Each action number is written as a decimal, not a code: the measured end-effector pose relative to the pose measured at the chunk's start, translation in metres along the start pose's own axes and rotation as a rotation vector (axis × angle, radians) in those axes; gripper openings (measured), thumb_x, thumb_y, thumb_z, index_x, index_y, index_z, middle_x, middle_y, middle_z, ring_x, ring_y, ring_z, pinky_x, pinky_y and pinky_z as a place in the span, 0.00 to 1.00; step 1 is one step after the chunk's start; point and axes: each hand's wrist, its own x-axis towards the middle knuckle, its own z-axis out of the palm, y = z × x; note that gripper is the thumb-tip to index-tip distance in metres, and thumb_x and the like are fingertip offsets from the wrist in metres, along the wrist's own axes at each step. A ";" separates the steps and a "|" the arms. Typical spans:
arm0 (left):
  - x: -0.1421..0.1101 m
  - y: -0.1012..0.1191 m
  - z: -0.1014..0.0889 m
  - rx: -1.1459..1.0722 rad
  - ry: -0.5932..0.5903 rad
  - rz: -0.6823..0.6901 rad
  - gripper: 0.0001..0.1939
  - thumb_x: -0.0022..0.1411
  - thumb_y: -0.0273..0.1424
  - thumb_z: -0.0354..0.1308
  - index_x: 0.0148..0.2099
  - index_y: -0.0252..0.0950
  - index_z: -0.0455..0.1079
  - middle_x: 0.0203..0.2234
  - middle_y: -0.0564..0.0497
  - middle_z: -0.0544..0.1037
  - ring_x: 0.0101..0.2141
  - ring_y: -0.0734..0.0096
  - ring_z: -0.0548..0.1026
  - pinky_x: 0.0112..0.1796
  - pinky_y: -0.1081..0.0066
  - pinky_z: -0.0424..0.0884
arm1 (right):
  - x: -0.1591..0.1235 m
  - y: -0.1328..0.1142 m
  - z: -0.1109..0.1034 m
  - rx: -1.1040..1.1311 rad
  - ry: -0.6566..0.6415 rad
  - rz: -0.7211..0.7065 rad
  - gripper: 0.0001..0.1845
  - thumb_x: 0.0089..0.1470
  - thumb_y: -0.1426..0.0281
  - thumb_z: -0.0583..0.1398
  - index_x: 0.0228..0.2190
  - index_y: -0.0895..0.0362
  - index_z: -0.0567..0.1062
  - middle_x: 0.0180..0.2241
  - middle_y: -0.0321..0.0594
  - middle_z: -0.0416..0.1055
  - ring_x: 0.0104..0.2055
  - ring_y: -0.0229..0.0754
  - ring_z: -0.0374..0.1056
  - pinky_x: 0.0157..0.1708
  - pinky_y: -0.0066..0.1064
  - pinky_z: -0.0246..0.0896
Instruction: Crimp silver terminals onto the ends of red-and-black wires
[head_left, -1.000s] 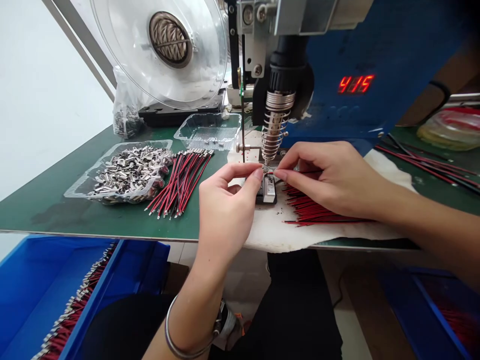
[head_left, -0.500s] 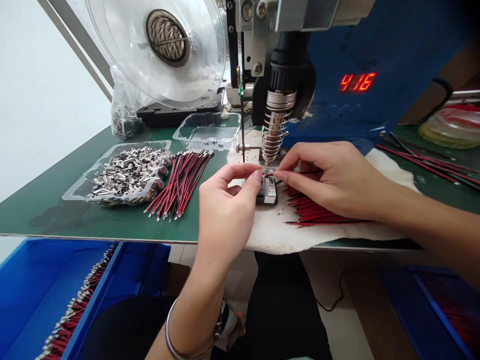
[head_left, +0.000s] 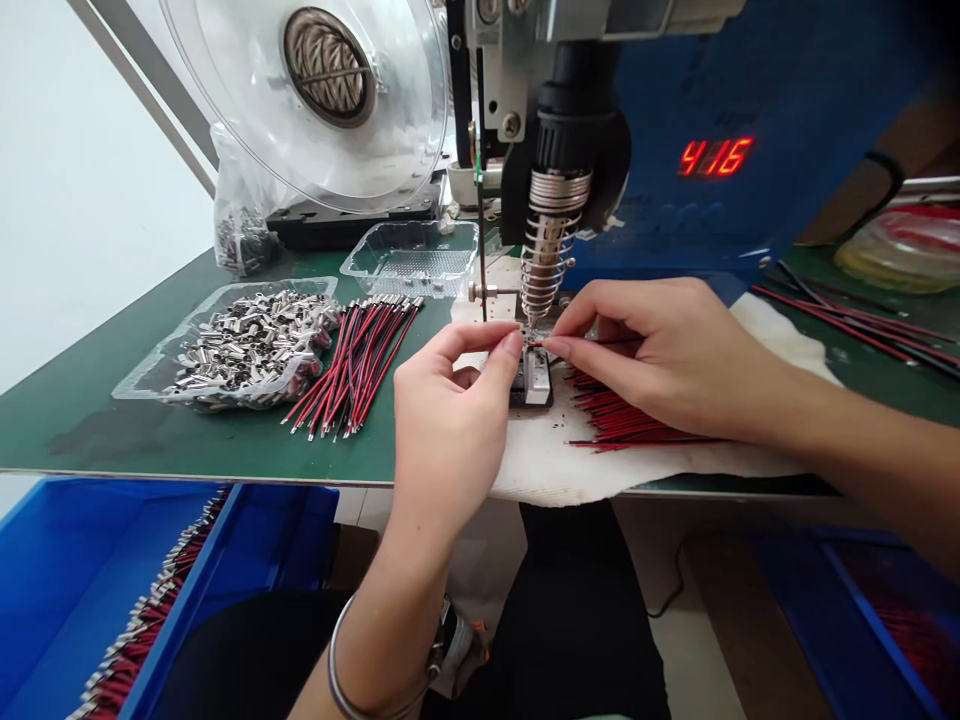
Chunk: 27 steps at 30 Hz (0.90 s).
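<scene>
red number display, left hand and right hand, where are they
Red number display (head_left: 716,157), head view: middle of the digits.
Left hand (head_left: 452,400), head view: back of the hand.
Right hand (head_left: 660,345), head view: back of the hand.

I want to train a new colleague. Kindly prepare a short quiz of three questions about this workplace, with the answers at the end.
1. True or false: the left hand and the right hand both have their fingertips near the small metal fixture, below the spring-wrapped tool.

2. Fill in the number: the red display on the blue machine reads ___.

3. Choose one: what lies on the white cloth beneath the right hand?
A) a clear plastic tray
B) red and black wires
C) a bag of metal parts

Key: 1. True. 2. 416. 3. B.
</scene>
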 end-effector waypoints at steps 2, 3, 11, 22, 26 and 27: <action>0.000 0.001 0.001 0.010 0.009 -0.004 0.04 0.68 0.34 0.73 0.40 0.40 0.85 0.17 0.55 0.68 0.17 0.78 0.60 0.19 0.74 0.50 | 0.000 -0.001 0.001 0.003 0.009 0.020 0.08 0.67 0.66 0.66 0.34 0.54 0.80 0.22 0.31 0.70 0.23 0.37 0.59 0.30 0.34 0.53; 0.000 0.001 0.001 0.015 0.011 -0.007 0.04 0.68 0.34 0.73 0.40 0.40 0.85 0.17 0.55 0.68 0.17 0.78 0.60 0.19 0.74 0.50 | 0.000 -0.001 0.001 0.008 0.015 0.030 0.09 0.67 0.65 0.66 0.34 0.54 0.80 0.21 0.31 0.69 0.23 0.37 0.59 0.30 0.34 0.53; 0.000 0.002 0.001 0.009 0.014 -0.006 0.04 0.67 0.33 0.73 0.39 0.40 0.84 0.16 0.56 0.67 0.16 0.77 0.60 0.20 0.73 0.50 | -0.002 -0.006 0.003 0.029 0.046 0.094 0.09 0.67 0.65 0.67 0.33 0.53 0.81 0.20 0.31 0.69 0.22 0.37 0.59 0.30 0.34 0.55; -0.001 0.002 0.002 -0.012 0.005 -0.008 0.04 0.68 0.32 0.72 0.39 0.40 0.83 0.15 0.56 0.67 0.16 0.76 0.59 0.20 0.72 0.49 | 0.001 -0.006 0.004 0.085 0.028 0.142 0.11 0.66 0.64 0.68 0.31 0.54 0.80 0.20 0.31 0.67 0.23 0.37 0.60 0.30 0.35 0.56; -0.001 0.001 0.001 0.001 0.012 -0.014 0.03 0.67 0.32 0.73 0.39 0.40 0.84 0.15 0.56 0.66 0.16 0.76 0.60 0.20 0.72 0.49 | 0.003 -0.007 0.003 0.097 0.019 0.167 0.14 0.65 0.61 0.68 0.30 0.55 0.81 0.20 0.33 0.68 0.25 0.38 0.63 0.30 0.35 0.55; 0.000 0.001 0.001 0.001 0.014 -0.012 0.03 0.67 0.33 0.73 0.39 0.40 0.84 0.16 0.56 0.67 0.16 0.76 0.60 0.20 0.73 0.49 | 0.003 -0.007 0.002 0.102 0.017 0.169 0.13 0.65 0.61 0.69 0.30 0.55 0.81 0.21 0.33 0.68 0.25 0.38 0.63 0.29 0.34 0.55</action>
